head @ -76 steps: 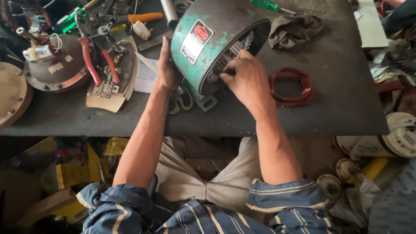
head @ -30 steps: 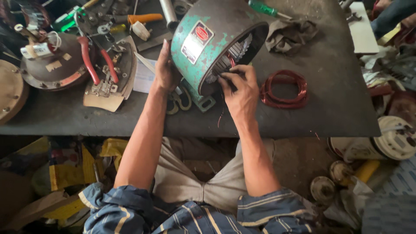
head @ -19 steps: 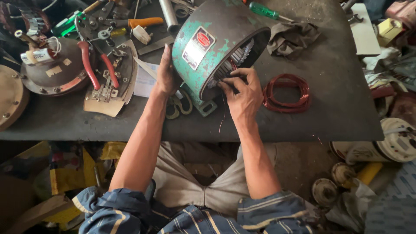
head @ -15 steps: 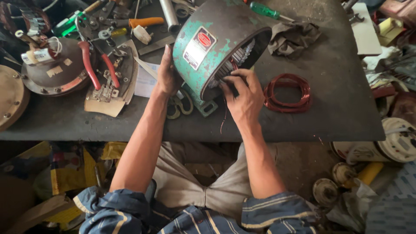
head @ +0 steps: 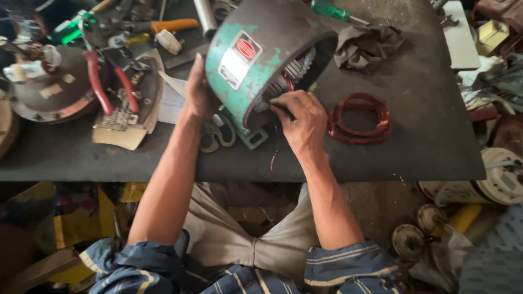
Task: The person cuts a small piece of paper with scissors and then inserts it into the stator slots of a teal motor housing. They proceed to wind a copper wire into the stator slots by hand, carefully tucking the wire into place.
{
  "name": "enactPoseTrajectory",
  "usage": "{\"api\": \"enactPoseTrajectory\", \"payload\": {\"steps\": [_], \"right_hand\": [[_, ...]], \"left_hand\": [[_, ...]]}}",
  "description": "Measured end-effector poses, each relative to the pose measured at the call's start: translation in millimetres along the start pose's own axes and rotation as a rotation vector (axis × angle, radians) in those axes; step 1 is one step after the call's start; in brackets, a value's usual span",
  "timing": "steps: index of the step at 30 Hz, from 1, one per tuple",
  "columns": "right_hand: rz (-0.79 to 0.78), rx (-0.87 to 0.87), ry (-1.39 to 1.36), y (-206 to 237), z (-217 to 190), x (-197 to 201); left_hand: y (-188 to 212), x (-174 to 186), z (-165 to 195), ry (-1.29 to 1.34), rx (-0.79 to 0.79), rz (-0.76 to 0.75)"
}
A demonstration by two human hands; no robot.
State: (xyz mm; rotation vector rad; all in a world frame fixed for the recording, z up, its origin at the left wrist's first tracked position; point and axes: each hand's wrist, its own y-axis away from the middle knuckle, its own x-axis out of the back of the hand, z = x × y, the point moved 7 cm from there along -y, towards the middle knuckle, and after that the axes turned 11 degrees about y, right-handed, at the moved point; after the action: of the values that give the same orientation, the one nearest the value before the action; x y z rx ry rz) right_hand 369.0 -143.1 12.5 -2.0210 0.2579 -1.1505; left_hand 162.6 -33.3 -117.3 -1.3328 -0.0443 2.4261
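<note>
Near the left edge of the dark workbench [head: 65, 163], red-handled pliers [head: 106, 81] are lying on a round grey motor cover [head: 49, 92], and nobody is touching them. Next comes the left hand [head: 199, 90]. It is pressing flat against the outer shell of the green motor housing [head: 261, 49], fingers spread and closed on nothing, just steadying it. The housing is lying on its side near the middle of the bench, close to the front edge, with its open mouth facing the person. The right hand [head: 299, 117] is reaching into that mouth, with fingertips pinched together on the thin red copper wire [head: 274, 147] at the rim; a loose end is hanging down over the front edge of the bench. To do this well, I think the left hand should be holding the housing firmly so it is not rolling, while the right hand is guiding the wire gently and straight, so it is not scraping on the metal teeth inside. Just right of that hand, a red wire coil [head: 359, 117] is lying flat. Toward the back edge, a crumpled grey rag [head: 365, 46] is sitting beside a green-handled screwdriver [head: 332, 11].
</note>
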Motion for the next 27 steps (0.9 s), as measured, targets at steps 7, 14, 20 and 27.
{"api": "enactPoseTrajectory", "payload": {"steps": [7,14,20,27], "right_hand": [[0.001,0.017,-0.164,9.9,6.9,1.1],[-0.014,0.026,-0.181,19.2,19.4,6.7],[0.005,-0.034,-0.146,19.5,17.6,6.1],[0.042,-0.033,-0.121,19.8,11.8,3.6]], "left_hand": [[-1.5,1.6,20.7,-0.201,-0.08,-0.042],[5.9,-22.4,27.7,-0.287,-0.133,-0.181],[8.0,-33.1,28.5,-0.29,-0.12,-0.178],[9.6,-27.6,27.3,-0.227,-0.103,-0.182]]}}
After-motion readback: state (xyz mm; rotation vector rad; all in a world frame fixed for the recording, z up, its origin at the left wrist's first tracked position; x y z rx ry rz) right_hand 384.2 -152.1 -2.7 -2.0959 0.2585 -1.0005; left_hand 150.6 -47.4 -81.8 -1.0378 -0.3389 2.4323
